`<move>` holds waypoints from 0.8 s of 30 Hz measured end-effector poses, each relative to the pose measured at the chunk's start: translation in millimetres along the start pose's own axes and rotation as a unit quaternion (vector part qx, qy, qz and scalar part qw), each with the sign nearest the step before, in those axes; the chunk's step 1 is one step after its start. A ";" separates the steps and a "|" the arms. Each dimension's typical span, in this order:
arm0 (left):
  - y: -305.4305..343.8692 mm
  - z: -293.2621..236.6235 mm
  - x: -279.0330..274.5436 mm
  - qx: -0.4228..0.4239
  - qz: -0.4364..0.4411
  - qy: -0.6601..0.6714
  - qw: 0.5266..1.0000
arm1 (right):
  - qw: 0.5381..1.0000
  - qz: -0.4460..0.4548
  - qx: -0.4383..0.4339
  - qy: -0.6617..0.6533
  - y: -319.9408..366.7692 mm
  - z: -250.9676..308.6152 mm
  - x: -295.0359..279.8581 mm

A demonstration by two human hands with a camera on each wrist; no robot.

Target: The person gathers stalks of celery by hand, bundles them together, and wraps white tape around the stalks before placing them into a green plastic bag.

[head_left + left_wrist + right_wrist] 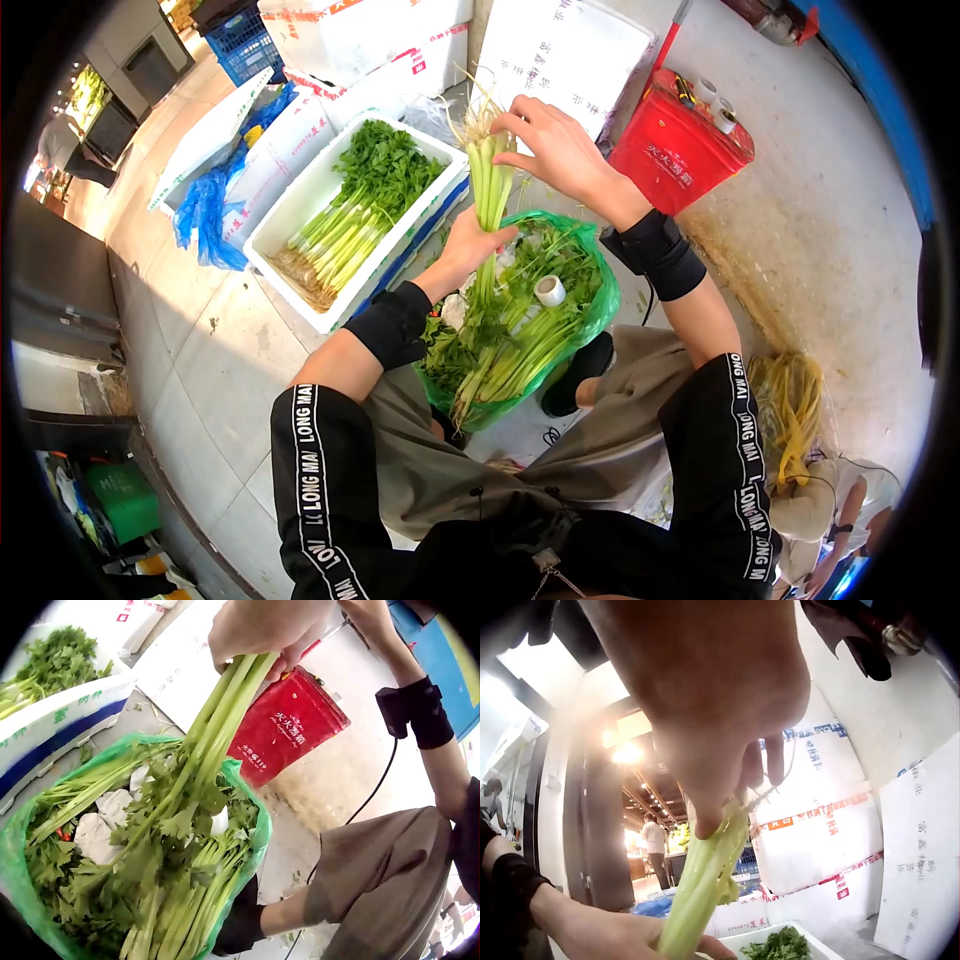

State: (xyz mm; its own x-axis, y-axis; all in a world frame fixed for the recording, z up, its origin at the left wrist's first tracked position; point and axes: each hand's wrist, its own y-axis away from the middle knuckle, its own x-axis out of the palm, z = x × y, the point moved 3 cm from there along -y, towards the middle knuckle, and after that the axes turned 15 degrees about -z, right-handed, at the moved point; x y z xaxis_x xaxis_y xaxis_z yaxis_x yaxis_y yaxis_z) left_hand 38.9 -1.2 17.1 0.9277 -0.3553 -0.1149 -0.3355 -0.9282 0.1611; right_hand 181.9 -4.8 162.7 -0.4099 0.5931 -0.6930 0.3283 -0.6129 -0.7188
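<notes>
A bunch of celery (490, 185) stands roots up between the two hands, its leaves hanging down. The left hand (470, 245) (270, 626) grips its stalks around the middle. At the root end, the right hand (565, 150) (712, 697) pinches the bunch with thumb and fingers, thin roots showing by the fingertips. Below is an open green plastic bag (603, 290) (262, 832) full of leafy celery (187, 900), with a white roll (549, 291) on top. White crumpled pieces (97, 836) lie among the leaves.
Left of the bag, a white foam box (290, 290) holds more celery (350, 230). White cartons (360, 40) and a white board (560, 60) stand behind; a red box (675, 145) with rolls on top is at right. Blue plastic (205, 215) lies far left. A person (654, 844) stands in the background.
</notes>
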 end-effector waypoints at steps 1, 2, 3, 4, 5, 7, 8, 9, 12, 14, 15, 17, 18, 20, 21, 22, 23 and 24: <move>0.3 0.6 -1.0 0.003 -0.010 0.014 1.000 | 1.000 -0.001 -0.017 0.014 -1.7 2.1 -1.5; -1.0 1.6 -1.7 0.002 -0.012 0.015 1.000 | 0.999 -0.001 -0.032 0.027 -1.6 2.2 -1.6; -1.1 2.1 -3.4 0.018 -0.012 -0.026 0.999 | 0.999 0.001 -0.033 0.025 -0.9 1.3 -0.4; -0.9 3.0 -4.5 0.035 -0.012 -0.068 0.997 | 0.998 0.017 -0.043 0.039 -0.3 -0.9 1.5; -1.9 8.1 -5.0 0.034 -0.012 -0.067 0.997 | 0.997 0.032 -0.053 0.053 0.4 -3.0 2.8; -3.1 12.9 -3.8 0.064 0.008 -0.074 0.995 | 0.995 0.050 -0.061 0.056 1.0 -6.7 3.5; -4.1 14.7 -4.0 0.064 0.009 -0.073 0.995 | 0.994 0.066 -0.068 0.058 1.3 -8.5 3.9; -0.7 9.9 -4.4 0.053 0.023 -0.087 0.995 | 0.994 0.066 -0.069 0.058 1.1 -10.7 3.5; 0.4 9.9 -5.2 0.054 0.046 -0.107 0.992 | 0.990 0.051 -0.126 0.024 1.6 -12.9 3.4; -1.0 10.5 -4.9 0.069 0.056 -0.114 0.989 | 0.987 0.061 -0.146 0.036 3.7 -15.7 6.0; -1.6 10.8 -4.9 0.071 0.049 -0.122 0.989 | 0.987 0.061 -0.145 0.037 4.4 -13.4 5.7; -3.4 12.8 -2.7 0.072 0.043 -0.129 0.988 | 0.984 0.049 -0.158 0.065 7.4 -7.9 5.3; -3.9 14.9 -1.8 0.063 0.045 -0.130 0.988 | 0.984 0.049 -0.157 0.065 9.2 -8.2 6.7; -3.8 16.8 0.7 0.055 0.048 -0.132 0.989 | 0.982 0.030 -0.166 0.084 14.1 -10.0 9.7; -3.3 15.7 1.3 0.054 0.045 -0.138 0.988 | 0.982 0.030 -0.166 0.085 15.4 -11.4 9.8; -3.1 15.0 1.6 0.054 0.042 -0.145 0.987 | 0.983 0.023 -0.161 0.088 16.2 -13.2 9.3; -5.1 17.6 3.2 0.054 0.043 -0.145 0.987 | 0.983 0.017 -0.156 0.091 17.5 -15.9 9.1; -6.8 20.5 4.3 0.045 0.046 -0.112 0.992 | 0.983 0.017 -0.156 0.091 18.2 -16.8 9.1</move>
State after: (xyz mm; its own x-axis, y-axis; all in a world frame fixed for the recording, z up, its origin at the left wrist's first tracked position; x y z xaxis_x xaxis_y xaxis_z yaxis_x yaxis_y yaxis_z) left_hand 41.9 1.3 -4.6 0.8362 -0.4456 -0.3196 -0.4397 -0.8931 0.0950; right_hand 198.5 -1.8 142.3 -0.2445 0.6764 -0.6948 0.5953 -0.4609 -0.6582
